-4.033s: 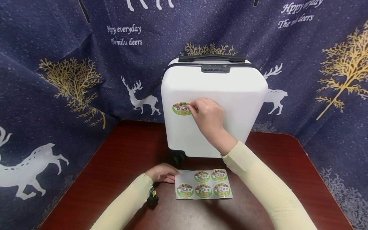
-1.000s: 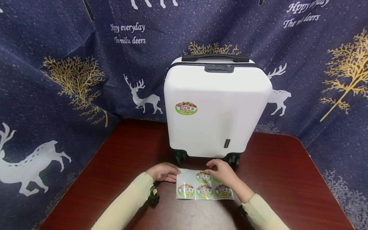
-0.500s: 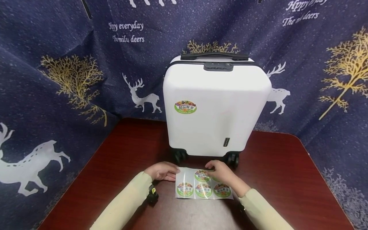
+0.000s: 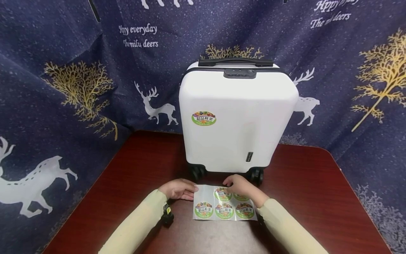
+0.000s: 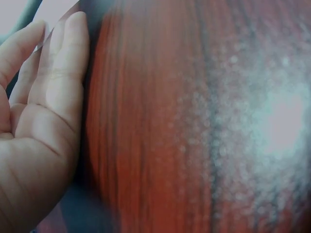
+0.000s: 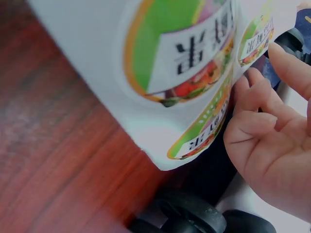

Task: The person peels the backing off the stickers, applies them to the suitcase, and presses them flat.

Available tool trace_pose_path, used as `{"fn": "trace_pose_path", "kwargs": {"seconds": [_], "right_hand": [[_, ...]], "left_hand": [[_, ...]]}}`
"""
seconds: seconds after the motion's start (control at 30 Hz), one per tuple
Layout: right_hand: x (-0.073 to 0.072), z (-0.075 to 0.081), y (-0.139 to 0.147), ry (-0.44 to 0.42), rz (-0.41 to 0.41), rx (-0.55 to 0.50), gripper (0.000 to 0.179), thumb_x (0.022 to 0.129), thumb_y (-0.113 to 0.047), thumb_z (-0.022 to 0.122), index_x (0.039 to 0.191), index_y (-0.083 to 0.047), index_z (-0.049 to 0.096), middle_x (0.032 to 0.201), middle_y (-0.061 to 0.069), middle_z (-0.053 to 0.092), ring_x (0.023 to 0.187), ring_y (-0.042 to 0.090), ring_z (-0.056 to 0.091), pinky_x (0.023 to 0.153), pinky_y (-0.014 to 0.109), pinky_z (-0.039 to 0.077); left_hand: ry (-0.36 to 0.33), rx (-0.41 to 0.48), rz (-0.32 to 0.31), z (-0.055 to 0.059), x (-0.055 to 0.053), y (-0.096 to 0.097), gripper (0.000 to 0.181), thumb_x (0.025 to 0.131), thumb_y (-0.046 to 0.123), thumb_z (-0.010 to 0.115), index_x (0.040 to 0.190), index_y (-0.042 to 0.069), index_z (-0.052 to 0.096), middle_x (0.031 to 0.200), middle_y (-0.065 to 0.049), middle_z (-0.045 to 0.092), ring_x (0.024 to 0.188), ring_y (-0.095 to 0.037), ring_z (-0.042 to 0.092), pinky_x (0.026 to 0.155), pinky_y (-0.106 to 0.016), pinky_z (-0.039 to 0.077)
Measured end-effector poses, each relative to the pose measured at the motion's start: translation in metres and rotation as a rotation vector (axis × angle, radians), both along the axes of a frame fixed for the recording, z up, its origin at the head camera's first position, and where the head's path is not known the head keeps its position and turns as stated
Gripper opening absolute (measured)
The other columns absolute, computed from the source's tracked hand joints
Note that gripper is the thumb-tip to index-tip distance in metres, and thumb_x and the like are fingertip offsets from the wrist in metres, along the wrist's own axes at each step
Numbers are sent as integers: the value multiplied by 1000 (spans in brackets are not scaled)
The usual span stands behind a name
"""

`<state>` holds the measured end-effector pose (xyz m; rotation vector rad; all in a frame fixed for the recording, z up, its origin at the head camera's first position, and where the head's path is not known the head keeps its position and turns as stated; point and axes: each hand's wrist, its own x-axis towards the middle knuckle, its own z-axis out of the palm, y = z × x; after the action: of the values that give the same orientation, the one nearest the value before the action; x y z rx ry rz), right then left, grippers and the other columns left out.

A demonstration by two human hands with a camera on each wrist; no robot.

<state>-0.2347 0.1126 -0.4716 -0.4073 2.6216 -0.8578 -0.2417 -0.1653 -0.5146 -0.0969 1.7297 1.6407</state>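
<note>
A white sheet of round fruit stickers [image 4: 204, 192] lies on the table, its upper-left space bare of a sticker. My left hand [image 4: 180, 189] pinches its left edge; in the left wrist view, the left hand's fingers [image 5: 68, 63] lie along the sheet's corner. At the top edge, my right hand [image 4: 241, 187] holds the sheet, thumb by the upper-middle sticker [image 4: 222, 194] and partly covering the upper-right one. In the right wrist view, the right hand's curled fingers [image 6: 252, 104] are at the sheet's bent edge. One matching sticker [image 4: 203, 118] is on the white suitcase [image 4: 222, 144].
The suitcase stands upright at the back of the dark red table [image 4: 152, 151], on black wheels [image 4: 256, 175], with a black handle [image 4: 235, 62] on top. A dark blue deer-print cloth [image 4: 136, 67] hangs behind. Light glares off the tabletop near the front.
My right hand has come down from the suitcase, leaving its sticker there, to the sheet's top edge. Over the last second it has shifted slightly leftward; my left hand stays put.
</note>
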Motion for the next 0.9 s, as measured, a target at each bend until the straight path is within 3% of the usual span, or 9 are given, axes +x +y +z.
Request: {"fn": "trace_pose_path", "kwargs": {"seconds": [0.2, 0.3, 0.53, 0.7, 0.9], "right_hand": [[-1, -1, -2, -3, -12, 16, 7, 89, -9, 76, 90, -2, 74, 85, 6, 72, 78, 16, 62, 74, 32, 53], [0, -2, -3, -4, -20, 14, 10, 89, -7, 75, 81, -4, 70, 77, 3, 67, 72, 14, 56, 68, 28, 49], [3, -6, -1, -11, -9, -7, 12, 87, -5, 77, 78, -4, 68, 75, 5, 67, 70, 14, 57, 63, 27, 48], [4, -10, 1, -12, 32, -30, 13, 88, -5, 77, 79, -4, 67, 75, 4, 66, 68, 13, 55, 60, 25, 46], [5, -10, 4, -7, 109, -58, 11, 89, -6, 75, 82, -4, 67, 76, 4, 66, 68, 12, 54, 60, 24, 46]], "left_hand": [[-8, 10, -9, 1, 0, -1, 19, 99, 6, 62, 115, -3, 65, 87, -1, 74, 80, -10, 71, 78, -28, 62], [-8, 11, -16, 0, 0, -1, 19, 99, 6, 61, 115, -3, 65, 86, 0, 74, 79, -10, 71, 78, -28, 62], [14, -7, -28, -3, 0, 0, 17, 95, 3, 63, 111, -3, 65, 85, -1, 73, 79, -10, 70, 80, -29, 62], [33, -14, -89, -2, 1, 2, 23, 96, 9, 64, 114, -5, 67, 89, -1, 74, 82, -12, 72, 84, -31, 62], [92, -62, -198, 6, -1, 8, 30, 98, 21, 63, 114, -3, 70, 92, -1, 76, 83, -12, 73, 80, -30, 62]]}}
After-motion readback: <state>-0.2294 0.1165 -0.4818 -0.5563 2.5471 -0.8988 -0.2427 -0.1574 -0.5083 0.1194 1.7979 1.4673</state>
